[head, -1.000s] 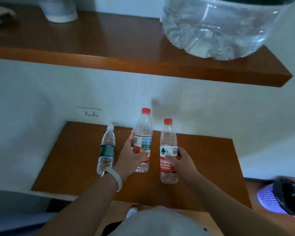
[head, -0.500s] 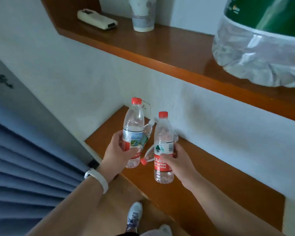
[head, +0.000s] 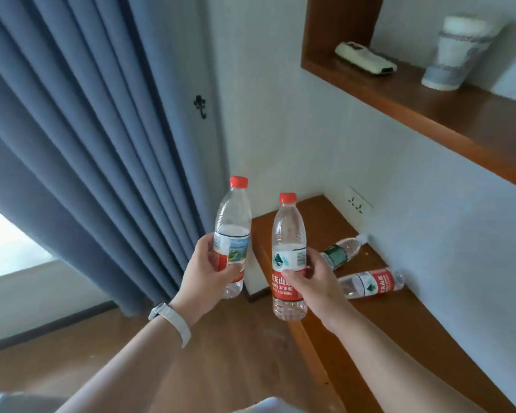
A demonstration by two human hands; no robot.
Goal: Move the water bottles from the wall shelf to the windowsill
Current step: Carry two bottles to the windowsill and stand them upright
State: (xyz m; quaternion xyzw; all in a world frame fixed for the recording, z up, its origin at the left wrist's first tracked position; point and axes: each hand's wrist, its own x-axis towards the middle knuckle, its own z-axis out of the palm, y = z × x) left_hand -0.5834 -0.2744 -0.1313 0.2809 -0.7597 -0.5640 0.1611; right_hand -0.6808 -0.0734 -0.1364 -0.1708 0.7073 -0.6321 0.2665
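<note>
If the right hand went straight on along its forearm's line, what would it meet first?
Probably the clear red-capped plastic bottle with the landscape label gripped by the left hand; the right hand points up-left at it, though depth is unclear.

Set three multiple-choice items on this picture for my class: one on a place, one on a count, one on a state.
1. Where is the remote control? A) upper shelf B) floor C) windowsill
2. How many bottles lie on the lower shelf? A) one B) two C) three
3. The right hand holds a red-capped bottle: A) upright B) upside down C) sideways
Answers: 1A, it lies there, near the cup; 2B, a green-label bottle and a red-label bottle lie there; 3A, its cap points up.
</note>
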